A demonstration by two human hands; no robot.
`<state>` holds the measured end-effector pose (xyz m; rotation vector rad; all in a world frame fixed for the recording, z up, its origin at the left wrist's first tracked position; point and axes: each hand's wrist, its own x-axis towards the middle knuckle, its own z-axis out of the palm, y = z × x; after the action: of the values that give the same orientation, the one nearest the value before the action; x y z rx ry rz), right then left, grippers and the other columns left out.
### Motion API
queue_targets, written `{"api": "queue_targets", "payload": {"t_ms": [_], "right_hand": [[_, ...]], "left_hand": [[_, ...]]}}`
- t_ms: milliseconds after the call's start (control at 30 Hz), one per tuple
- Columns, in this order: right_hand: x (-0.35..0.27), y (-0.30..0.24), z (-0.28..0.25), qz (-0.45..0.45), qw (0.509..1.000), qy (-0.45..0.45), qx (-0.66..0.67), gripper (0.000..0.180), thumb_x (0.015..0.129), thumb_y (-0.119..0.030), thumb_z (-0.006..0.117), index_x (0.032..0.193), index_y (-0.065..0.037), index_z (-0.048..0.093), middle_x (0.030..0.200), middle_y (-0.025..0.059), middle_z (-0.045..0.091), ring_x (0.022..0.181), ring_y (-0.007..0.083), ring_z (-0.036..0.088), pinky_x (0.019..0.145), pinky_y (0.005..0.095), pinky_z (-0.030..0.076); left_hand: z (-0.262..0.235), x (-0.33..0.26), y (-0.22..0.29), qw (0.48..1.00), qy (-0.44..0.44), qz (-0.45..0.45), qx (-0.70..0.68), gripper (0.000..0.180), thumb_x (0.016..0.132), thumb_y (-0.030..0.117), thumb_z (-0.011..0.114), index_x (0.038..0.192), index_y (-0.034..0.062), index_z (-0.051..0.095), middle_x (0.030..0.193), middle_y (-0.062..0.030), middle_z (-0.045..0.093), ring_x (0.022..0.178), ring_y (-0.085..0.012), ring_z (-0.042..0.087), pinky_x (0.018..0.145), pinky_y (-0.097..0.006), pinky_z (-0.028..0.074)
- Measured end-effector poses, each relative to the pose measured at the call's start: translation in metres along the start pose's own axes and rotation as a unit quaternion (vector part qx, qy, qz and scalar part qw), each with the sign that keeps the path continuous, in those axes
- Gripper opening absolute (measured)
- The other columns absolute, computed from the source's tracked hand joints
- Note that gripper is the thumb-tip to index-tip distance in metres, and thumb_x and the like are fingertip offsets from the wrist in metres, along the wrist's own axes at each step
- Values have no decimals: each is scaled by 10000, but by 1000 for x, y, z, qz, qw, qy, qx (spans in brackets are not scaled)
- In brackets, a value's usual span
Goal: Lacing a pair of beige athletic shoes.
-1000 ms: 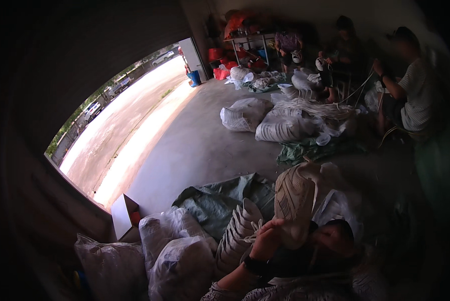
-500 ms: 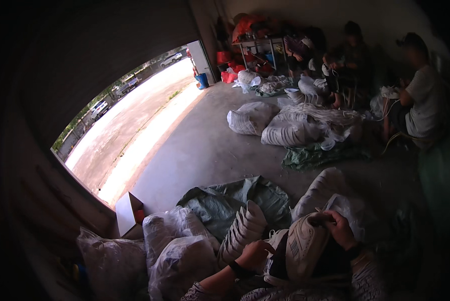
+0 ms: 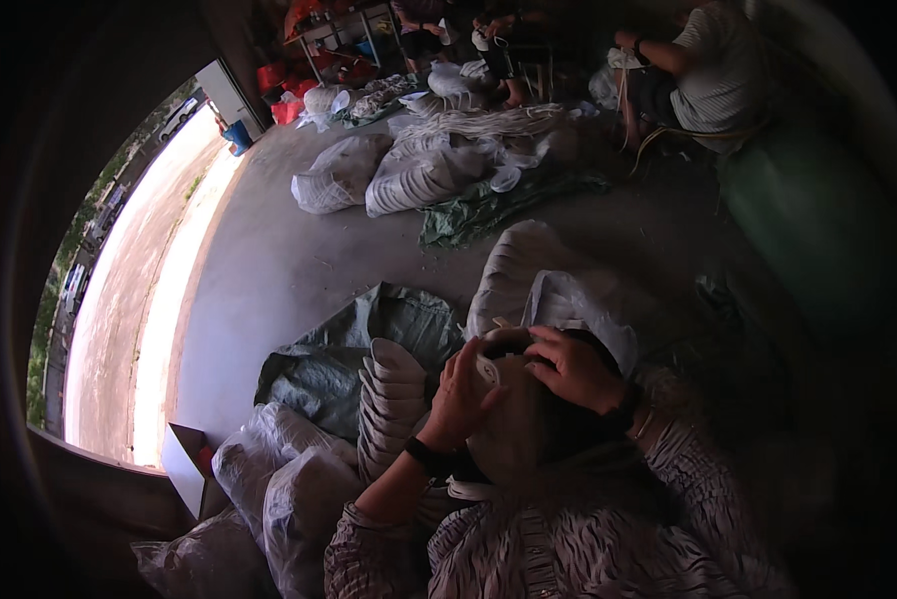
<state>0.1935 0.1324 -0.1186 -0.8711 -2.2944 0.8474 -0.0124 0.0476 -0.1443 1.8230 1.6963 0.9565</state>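
In my lap a pale beige shoe upper (image 3: 506, 424) is held upright, with the dark opening of its collar at the top. My left hand (image 3: 456, 399) grips the left side of that rim, fingers up and thumb across the pale material. From the right, my right hand (image 3: 578, 371) is closed on the rim's other side, its fingertips bent over the edge. Beside my left forearm stands a row of nested pale shoe uppers (image 3: 386, 399). Dark material lies beneath my right hand; I cannot make out what it is.
Clear plastic bags (image 3: 308, 509) of pale pieces crowd the lower left, near a white box (image 3: 187, 469). A green woven sack (image 3: 313, 374) and a bagged stack of uppers (image 3: 518, 265) lie ahead. Farther off, several people sit around piled bags (image 3: 423, 175); a doorway opens left.
My left hand has risen from the upper's lower left side to its collar. The upper has turned so its striped side no longer shows. My view has swung right and down.
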Motion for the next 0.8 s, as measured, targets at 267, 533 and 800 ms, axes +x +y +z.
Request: {"api": "queue_targets", "payload": {"t_ms": [267, 533, 800], "right_hand": [[0, 32, -13, -62, 997, -53, -1, 222, 771, -195, 628, 963, -93, 673, 984, 85, 650, 974, 262, 576, 881, 392, 424], [-8, 26, -15, -46, 983, -163, -66, 360, 729, -211, 666, 1075, -114, 635, 1024, 66, 638, 1031, 243, 551, 941, 400, 344], [-12, 20, -18, -39, 982, -141, -117, 411, 740, -200, 661, 1115, -66, 562, 1153, 98, 565, 1114, 250, 506, 969, 400, 316]], "left_hand": [[7, 4, -14, 997, -52, 24, -45, 825, 785, 338, 664, 1396, 21, 209, 1336, -232, 371, 1243, -358, 374, 1017, -415, 331], [12, -7, -7, 996, -59, -1, -59, 785, 795, 294, 647, 1397, 34, 216, 1337, -224, 371, 1235, -358, 389, 1015, -408, 339], [19, 15, -2, 999, -51, -7, -13, 756, 827, 325, 614, 1396, 31, 213, 1330, -238, 376, 1222, -372, 399, 997, -413, 353]]}}
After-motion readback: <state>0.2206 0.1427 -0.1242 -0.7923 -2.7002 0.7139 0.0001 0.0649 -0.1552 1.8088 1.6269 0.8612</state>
